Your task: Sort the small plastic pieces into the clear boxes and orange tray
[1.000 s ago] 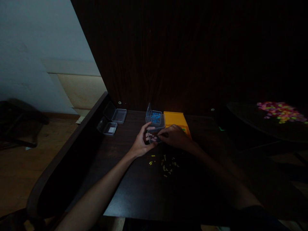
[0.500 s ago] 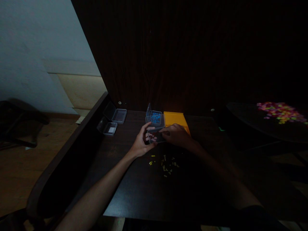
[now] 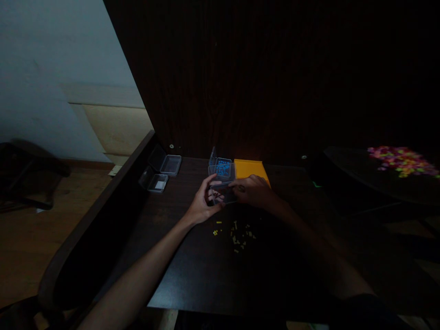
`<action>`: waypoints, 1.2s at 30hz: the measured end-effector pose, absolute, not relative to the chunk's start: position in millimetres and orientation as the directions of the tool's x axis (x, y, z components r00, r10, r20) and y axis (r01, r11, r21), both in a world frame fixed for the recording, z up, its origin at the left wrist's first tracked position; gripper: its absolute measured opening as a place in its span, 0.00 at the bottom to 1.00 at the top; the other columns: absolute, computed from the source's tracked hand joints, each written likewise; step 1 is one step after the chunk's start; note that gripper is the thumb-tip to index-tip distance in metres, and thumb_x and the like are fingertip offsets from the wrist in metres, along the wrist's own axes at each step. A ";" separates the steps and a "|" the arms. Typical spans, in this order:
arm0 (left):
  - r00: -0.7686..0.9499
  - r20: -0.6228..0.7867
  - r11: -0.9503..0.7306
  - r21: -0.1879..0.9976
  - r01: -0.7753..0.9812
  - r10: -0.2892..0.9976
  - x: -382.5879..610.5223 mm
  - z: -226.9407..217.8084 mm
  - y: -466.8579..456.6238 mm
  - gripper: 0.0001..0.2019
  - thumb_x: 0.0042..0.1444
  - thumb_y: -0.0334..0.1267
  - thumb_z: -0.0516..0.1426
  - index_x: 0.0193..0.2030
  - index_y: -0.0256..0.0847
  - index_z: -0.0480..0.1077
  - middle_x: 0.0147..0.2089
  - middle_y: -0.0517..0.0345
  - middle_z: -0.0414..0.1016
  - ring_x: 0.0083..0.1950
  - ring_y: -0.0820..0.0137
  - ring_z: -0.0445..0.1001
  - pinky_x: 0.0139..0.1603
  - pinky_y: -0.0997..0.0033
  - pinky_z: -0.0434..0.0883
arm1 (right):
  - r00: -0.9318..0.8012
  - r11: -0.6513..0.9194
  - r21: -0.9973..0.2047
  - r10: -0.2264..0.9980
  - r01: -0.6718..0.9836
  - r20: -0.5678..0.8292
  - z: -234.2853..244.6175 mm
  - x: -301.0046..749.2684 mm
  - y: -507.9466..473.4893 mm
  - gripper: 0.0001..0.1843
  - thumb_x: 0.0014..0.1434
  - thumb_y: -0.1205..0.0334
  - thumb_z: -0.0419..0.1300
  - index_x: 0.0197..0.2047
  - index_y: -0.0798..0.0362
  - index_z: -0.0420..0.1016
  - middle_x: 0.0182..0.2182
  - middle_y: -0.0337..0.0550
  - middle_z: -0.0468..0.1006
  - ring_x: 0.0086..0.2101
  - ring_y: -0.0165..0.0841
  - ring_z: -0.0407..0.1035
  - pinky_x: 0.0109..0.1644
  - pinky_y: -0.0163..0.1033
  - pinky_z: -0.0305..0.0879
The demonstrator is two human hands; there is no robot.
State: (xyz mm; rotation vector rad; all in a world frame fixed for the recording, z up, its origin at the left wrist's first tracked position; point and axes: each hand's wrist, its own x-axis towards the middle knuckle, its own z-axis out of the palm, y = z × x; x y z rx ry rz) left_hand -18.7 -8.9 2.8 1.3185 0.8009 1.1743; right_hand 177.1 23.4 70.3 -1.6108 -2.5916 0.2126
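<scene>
We see the small clear box point(image 3: 224, 195) low over the middle of the dark table point(image 3: 192, 275), its left end clasped in the curled left hand point(image 3: 202, 205) and its right edge pinched by the right hand point(image 3: 253, 192) — just behind stand a case of blue pieces point(image 3: 222, 167) and an orange box point(image 3: 250, 168), with yellow bits point(image 3: 239, 236) scattered nearer us.

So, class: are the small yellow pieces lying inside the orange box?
No, the yellow pieces lie loose on the dark table, apart from the orange box.
</scene>
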 end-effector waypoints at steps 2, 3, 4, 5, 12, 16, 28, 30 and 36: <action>0.271 0.177 -0.131 0.975 -0.181 0.946 -18.5 2.8 -8.9 0.41 0.46 0.32 0.67 0.65 0.48 0.53 0.60 0.46 0.61 0.42 0.73 0.74 0.48 0.64 0.72 | -0.472 0.466 -0.155 0.882 0.871 -0.003 71.2 179.0 24.3 0.12 0.59 0.60 0.59 0.44 0.43 0.81 0.37 0.41 0.82 0.38 0.38 0.71 0.39 0.38 0.59; 0.270 0.181 -0.134 0.974 -0.181 0.946 -18.4 2.7 -8.9 0.41 0.46 0.33 0.67 0.65 0.48 0.53 0.60 0.46 0.61 0.41 0.73 0.74 0.48 0.65 0.73 | -0.489 0.482 -0.155 0.873 0.862 -0.002 70.9 179.6 24.4 0.11 0.58 0.60 0.60 0.42 0.43 0.82 0.36 0.40 0.82 0.38 0.37 0.71 0.39 0.38 0.59; 0.268 0.184 -0.137 0.974 -0.182 0.946 -18.3 2.6 -8.9 0.41 0.46 0.33 0.67 0.65 0.48 0.53 0.60 0.46 0.61 0.41 0.73 0.74 0.48 0.65 0.73 | -0.501 0.495 -0.158 0.865 0.854 0.000 70.0 179.8 24.5 0.10 0.58 0.60 0.60 0.41 0.43 0.82 0.36 0.40 0.82 0.38 0.37 0.71 0.39 0.38 0.58; 0.268 0.185 -0.138 0.973 -0.184 0.945 -18.3 2.6 -8.8 0.41 0.46 0.33 0.67 0.65 0.47 0.53 0.60 0.46 0.61 0.41 0.73 0.73 0.48 0.65 0.73 | -0.511 0.504 -0.164 0.860 0.848 0.001 68.7 179.8 24.3 0.10 0.58 0.60 0.60 0.40 0.43 0.82 0.36 0.40 0.82 0.38 0.37 0.71 0.39 0.38 0.58; 0.276 0.179 -0.131 0.974 -0.184 0.944 -19.1 4.5 -9.1 0.41 0.46 0.33 0.67 0.65 0.48 0.53 0.59 0.47 0.62 0.42 0.72 0.73 0.49 0.65 0.72 | -0.497 0.490 -0.184 0.868 0.852 0.011 61.4 177.2 22.3 0.10 0.59 0.60 0.61 0.42 0.41 0.83 0.37 0.42 0.81 0.40 0.37 0.71 0.42 0.39 0.59; 0.273 0.180 -0.133 0.974 -0.183 0.945 -19.4 3.7 -9.1 0.41 0.46 0.33 0.67 0.65 0.48 0.53 0.60 0.46 0.61 0.43 0.72 0.73 0.49 0.65 0.73 | -0.481 0.478 -0.181 0.876 0.859 0.029 68.2 176.6 21.9 0.10 0.59 0.59 0.60 0.42 0.44 0.82 0.36 0.42 0.82 0.38 0.37 0.72 0.40 0.38 0.59; 0.190 0.199 -0.164 0.969 -0.187 0.961 -19.0 -1.7 -5.1 0.41 0.45 0.33 0.67 0.65 0.47 0.54 0.60 0.46 0.61 0.41 0.73 0.74 0.46 0.67 0.73 | -0.870 0.821 -0.290 0.479 0.491 -0.117 84.2 148.4 -19.1 0.08 0.60 0.64 0.59 0.33 0.52 0.80 0.29 0.41 0.80 0.29 0.30 0.70 0.34 0.34 0.55; 0.171 0.194 -0.161 0.969 -0.190 0.966 -19.0 -1.4 -4.3 0.40 0.45 0.32 0.66 0.64 0.47 0.54 0.60 0.46 0.61 0.41 0.73 0.74 0.47 0.67 0.74 | -0.870 0.838 -0.235 0.472 0.493 -0.140 75.3 141.1 -22.7 0.09 0.61 0.65 0.58 0.33 0.54 0.80 0.30 0.44 0.80 0.30 0.31 0.71 0.35 0.36 0.56; 0.170 0.189 -0.155 0.968 -0.196 0.967 -18.8 0.6 -3.7 0.40 0.44 0.30 0.66 0.64 0.47 0.54 0.61 0.46 0.60 0.41 0.74 0.74 0.45 0.69 0.74 | -0.849 0.828 -0.188 0.513 0.529 -0.128 52.8 133.4 -21.9 0.10 0.63 0.61 0.58 0.41 0.54 0.79 0.36 0.49 0.81 0.35 0.36 0.73 0.36 0.37 0.57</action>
